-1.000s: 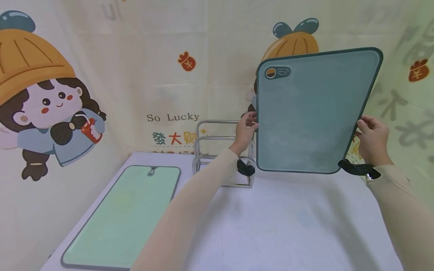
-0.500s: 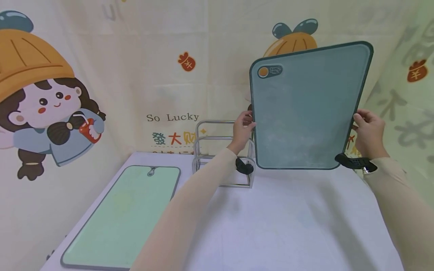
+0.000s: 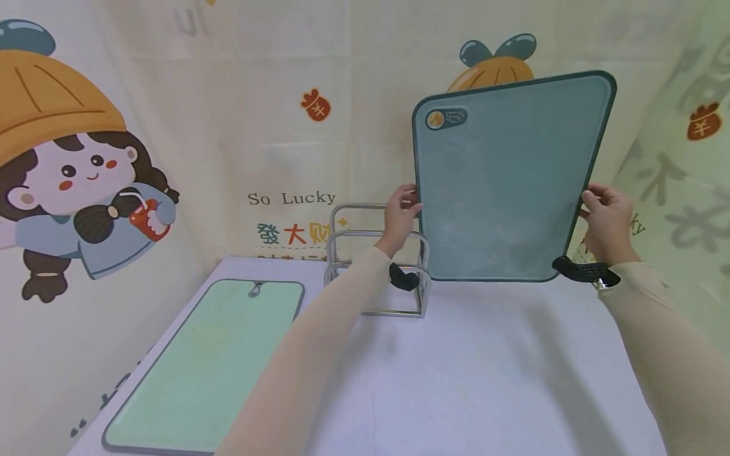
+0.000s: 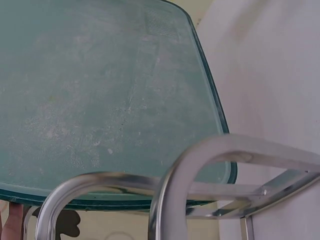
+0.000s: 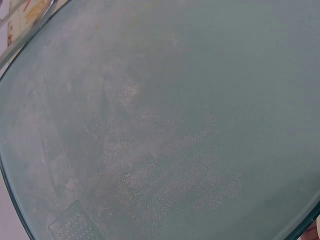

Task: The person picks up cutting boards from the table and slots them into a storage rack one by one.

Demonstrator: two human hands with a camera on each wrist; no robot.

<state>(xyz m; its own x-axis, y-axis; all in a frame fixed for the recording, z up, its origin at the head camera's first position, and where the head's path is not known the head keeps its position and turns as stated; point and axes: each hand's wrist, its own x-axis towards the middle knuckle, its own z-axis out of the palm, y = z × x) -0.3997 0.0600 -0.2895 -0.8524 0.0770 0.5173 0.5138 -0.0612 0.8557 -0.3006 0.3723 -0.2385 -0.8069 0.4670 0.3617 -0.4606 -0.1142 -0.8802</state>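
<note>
Both hands hold up a blue-green cutting board (image 3: 507, 183) with a dark rim and a hole near its upper left corner. My left hand (image 3: 401, 218) pinches its left edge, and my right hand (image 3: 609, 221) grips the right edge. The board stands upright, its top slanting higher on the right. Just left of it is a metal wire rack (image 3: 424, 253) with upright loops, partly hidden by my left forearm. In the left wrist view, rack bars (image 4: 175, 200) pass in front of the board's lower edge. Whitish scuffs cover the board's face (image 5: 150, 125).
A light green cutting board (image 3: 211, 361) with a grey rim lies flat on the left of the white table (image 3: 445, 380). Behind the table hangs a cream printed cloth (image 3: 274, 139) with cartoon figures and lettering.
Both hands have carried the blue-green cutting board leftward, closer to the rack, and its lower edge appears slightly higher. The light green board and the rack stay in place.
</note>
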